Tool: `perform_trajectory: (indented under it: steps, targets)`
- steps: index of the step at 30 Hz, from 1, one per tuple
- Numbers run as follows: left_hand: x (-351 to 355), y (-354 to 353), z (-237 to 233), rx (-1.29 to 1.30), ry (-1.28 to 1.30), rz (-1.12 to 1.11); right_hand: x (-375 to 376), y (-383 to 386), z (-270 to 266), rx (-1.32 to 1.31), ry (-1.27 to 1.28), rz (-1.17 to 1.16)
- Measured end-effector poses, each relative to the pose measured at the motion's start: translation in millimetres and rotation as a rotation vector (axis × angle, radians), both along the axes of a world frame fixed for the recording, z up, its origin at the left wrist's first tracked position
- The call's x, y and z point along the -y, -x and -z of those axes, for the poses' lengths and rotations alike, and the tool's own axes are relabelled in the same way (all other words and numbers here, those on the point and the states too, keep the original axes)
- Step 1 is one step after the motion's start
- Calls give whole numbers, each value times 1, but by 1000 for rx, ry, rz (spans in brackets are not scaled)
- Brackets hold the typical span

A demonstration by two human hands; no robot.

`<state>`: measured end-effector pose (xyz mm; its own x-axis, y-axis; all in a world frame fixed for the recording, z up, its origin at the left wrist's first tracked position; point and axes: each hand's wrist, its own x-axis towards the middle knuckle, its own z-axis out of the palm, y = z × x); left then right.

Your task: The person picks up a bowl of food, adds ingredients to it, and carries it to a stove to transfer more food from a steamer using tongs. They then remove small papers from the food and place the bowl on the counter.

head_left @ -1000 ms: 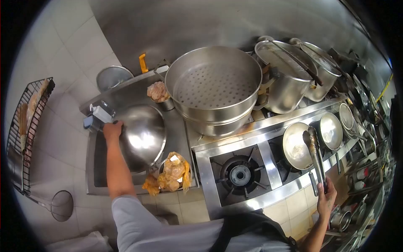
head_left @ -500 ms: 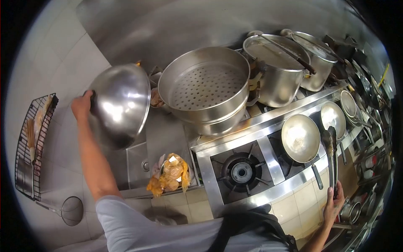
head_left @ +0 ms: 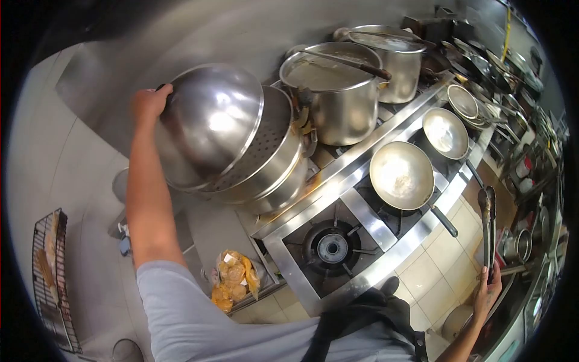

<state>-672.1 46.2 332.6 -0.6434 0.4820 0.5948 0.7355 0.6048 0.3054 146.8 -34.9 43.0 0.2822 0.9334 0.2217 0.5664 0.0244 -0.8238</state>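
Note:
My left hand (head_left: 151,102) grips the black handle of a large domed steel lid (head_left: 220,105). Tilted on edge, the lid overlaps the left part of a wide steamer pot (head_left: 274,175) whose perforated tray (head_left: 265,130) shows at the right. On the other side, my right hand (head_left: 491,289) is closed round the lower end of metal tongs (head_left: 488,226), which point upward over the floor beside the stove. The tongs hold nothing.
Two tall stockpots (head_left: 338,108) with ladles across them stand behind the stove's front burners. Two frying pans (head_left: 403,175) rest along the stove, right of a bare burner (head_left: 332,244). Bagged orange-yellow food (head_left: 235,277) lies by the sink counter. A wire rack (head_left: 45,277) is at far left.
My left hand has carried the lid rightward, from beside the steamer pot to over its left part. The view has shifted; the right hand still holds the tongs.

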Motion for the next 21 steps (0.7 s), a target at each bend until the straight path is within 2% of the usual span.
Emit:
perform_trajectory:
  steps: [2, 4, 8, 10, 13, 18, 19, 20, 21]
  targets:
    - [-24, -15, 14, -31, 3, 34, 11, -17, 4, 4, 132, 102]
    - [-42, -29, 19, -28, 78, 72, 20, -22, 6, 6, 118, 133]
    - [-72, -12, 36, -48, 150, 169, 29, -19, 1, 84, 61, 142]
    - [-76, -16, 41, 120, 162, 87, 30, -20, -4, 101, 95, 154]
    - [-75, -7, 45, 234, 159, 119, 26, -24, 0, 100, 110, 154]
    - [-77, -1, 39, 262, 289, 123, 11, -34, 11, 103, 113, 135]
    - [-79, 2, 39, 245, 364, 140, 4, -41, 24, 60, 111, 113]
    - [-80, 35, 45, 205, 429, 194, 3, -50, 37, 24, 119, 106]
    - [-91, 75, 55, 173, 497, 274, 1, -60, 48, -227, 262, 132]
